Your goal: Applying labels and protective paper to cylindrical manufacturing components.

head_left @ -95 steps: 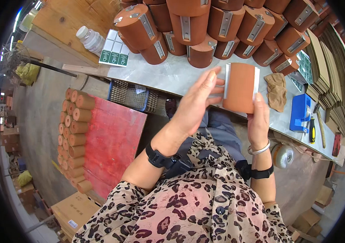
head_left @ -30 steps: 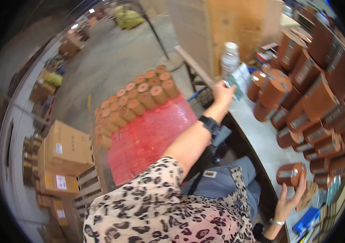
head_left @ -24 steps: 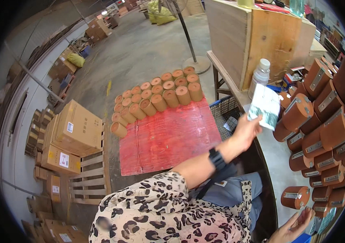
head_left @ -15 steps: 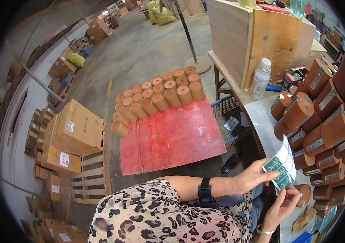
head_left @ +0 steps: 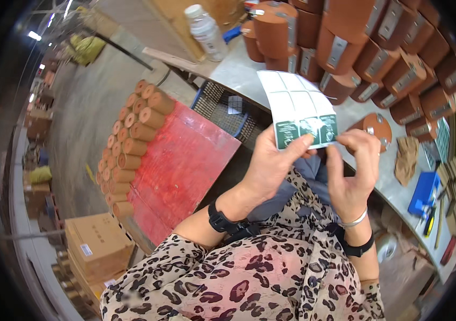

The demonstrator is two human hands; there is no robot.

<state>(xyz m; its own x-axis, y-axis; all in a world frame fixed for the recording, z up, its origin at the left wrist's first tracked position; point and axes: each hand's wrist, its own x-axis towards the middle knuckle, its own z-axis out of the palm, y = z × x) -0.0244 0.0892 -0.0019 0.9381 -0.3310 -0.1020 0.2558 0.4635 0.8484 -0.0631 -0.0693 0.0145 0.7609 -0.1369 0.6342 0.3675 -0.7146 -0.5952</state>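
Your left hand [head_left: 270, 166] has its grip pinching the lower edge of the white-and-green rectangular label sheet [head_left: 298, 101] between thumb and fingers. The sheet is raised in front of you. Your right hand [head_left: 359, 163] is at its lower-right corner—whether that grip pinches it, you cannot tell. Beyond this hand, a reddish-brown cylinder [head_left: 376, 127] rests on the grey tabletop [head_left: 238, 68].

Label sheet [head_left: 295, 99] is held bowed, wht w/ 3 green labels [head_left: 287, 132] at btm.
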